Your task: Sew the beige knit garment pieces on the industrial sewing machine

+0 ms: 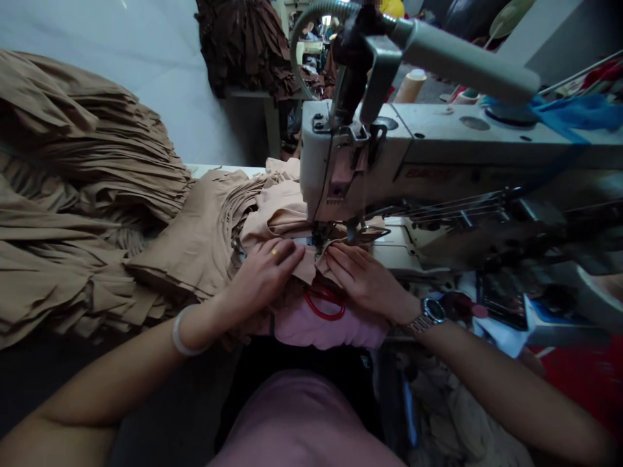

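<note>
A sewing machine stands before me, with a tan fabric piece under its needle area. My left hand, wearing a ring, grips the piece just left of the presser foot, thumb along the cloth. On the other side, my right hand pinches a folded edge of the same fabric close to the needle; its fingertips are partly hidden. Red-handled scissors lie below the hands, near my lap, their blades covered. Lighter tan cloth is bunched behind my left hand.
Large stacks of tan fabric pieces fill the left side. Dark brown cloth is piled farther back. A thread cone stands behind the machine, and a blue cloth lies on top. A phone-like dark device sits at right.
</note>
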The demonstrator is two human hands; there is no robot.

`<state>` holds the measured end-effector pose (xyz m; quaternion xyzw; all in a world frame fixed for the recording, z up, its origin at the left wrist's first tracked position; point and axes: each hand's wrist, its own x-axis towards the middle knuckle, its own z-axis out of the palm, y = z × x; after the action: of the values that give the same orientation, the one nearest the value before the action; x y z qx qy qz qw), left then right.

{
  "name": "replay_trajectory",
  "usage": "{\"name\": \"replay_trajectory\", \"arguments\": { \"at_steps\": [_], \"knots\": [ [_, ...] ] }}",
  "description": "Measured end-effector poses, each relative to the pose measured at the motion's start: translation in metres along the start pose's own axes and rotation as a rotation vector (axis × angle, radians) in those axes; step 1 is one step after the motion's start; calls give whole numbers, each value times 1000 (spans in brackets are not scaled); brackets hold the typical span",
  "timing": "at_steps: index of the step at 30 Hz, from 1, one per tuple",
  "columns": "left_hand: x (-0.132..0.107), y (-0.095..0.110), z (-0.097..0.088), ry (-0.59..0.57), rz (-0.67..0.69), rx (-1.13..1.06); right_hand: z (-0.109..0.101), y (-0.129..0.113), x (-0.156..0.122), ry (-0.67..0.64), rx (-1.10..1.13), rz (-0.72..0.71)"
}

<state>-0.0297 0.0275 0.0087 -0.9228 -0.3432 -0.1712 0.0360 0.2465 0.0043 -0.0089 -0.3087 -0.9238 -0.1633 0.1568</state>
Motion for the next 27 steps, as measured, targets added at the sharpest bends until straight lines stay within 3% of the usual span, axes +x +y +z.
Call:
{"name": "replay_trajectory", "arguments": {
  "at_steps": [3, 4, 7, 9, 11, 14, 16, 19, 23, 27],
  "knots": [
    [30, -40, 5, -10, -38, -61, 3, -1, 6, 17, -31, -7],
    [43, -56, 5, -64, -36, -38, 2, 0, 8, 1, -71, 14],
    [70, -83, -3, -197, -68, 141, -5, 2, 14, -70, -158, 210],
    [71, -72, -11, -204, -71, 211, -11, 1, 16, -110, -193, 392],
    [56, -42, -15, -156, -51, 217, -15, -3, 16, -125, -238, 498],
    [20, 7, -12, -50, 59, 174, -10, -15, 15, -103, -216, 394],
    [0, 25, -6, -5, 104, 151, -3, -21, 13, -45, -117, 267],
    [-9, 32, -1, 1, 75, 148, 4, -23, 8, 58, 16, 190],
    [-2, 31, 2, 28, -55, 171, 2, -19, 4, 95, 56, 188],
    [1, 38, 3, 72, 11, 103, 2, -27, 9, 99, 7, 256]
  ]
}}
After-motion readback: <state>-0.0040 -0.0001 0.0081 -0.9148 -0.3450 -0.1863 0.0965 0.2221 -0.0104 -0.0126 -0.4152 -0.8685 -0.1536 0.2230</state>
